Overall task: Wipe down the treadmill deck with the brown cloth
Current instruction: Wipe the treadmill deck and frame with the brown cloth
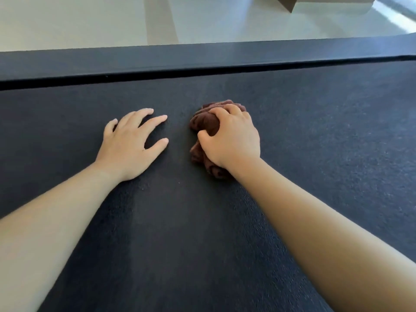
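no readable text, labels, brands, numbers or signs anywhere

Far beyond the fingers [157, 119] lies a pale, smooth floor [90, 19] with a slight shine. A wide, soft shadow band [159, 21] crosses it. Beyond the fingers and to the right, the corner of a brown box-like object [288, 2] is cut off by the picture edge. Further right, bright streaks of light [394, 16] lie on the floor.
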The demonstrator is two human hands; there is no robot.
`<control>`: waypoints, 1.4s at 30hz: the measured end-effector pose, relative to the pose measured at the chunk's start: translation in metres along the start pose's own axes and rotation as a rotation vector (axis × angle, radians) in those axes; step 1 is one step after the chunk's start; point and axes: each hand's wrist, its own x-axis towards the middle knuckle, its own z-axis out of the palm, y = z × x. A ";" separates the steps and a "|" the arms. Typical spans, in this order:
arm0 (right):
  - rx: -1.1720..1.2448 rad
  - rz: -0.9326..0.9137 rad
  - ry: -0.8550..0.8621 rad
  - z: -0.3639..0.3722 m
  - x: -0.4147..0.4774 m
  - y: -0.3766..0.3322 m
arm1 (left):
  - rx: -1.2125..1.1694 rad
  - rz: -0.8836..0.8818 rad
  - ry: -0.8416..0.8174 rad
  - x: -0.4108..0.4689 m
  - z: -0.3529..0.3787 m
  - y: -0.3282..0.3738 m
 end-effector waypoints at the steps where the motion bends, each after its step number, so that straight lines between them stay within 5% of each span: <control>1: 0.002 0.003 0.011 0.003 0.008 0.000 | -0.014 0.004 0.013 0.000 0.000 0.000; 15: 0.016 0.069 -0.018 0.018 0.111 -0.014 | -0.062 -0.019 0.013 0.003 -0.001 0.000; 26: 0.005 -0.016 -0.028 -0.005 -0.046 -0.013 | -0.060 -0.010 0.014 -0.001 -0.001 0.002; 34: 0.061 -0.106 -0.102 -0.029 -0.206 -0.041 | -0.018 0.026 -0.175 -0.121 -0.022 0.006; 42: -0.027 -0.030 -0.066 -0.013 -0.198 -0.064 | -0.073 0.094 -0.112 -0.233 -0.044 -0.005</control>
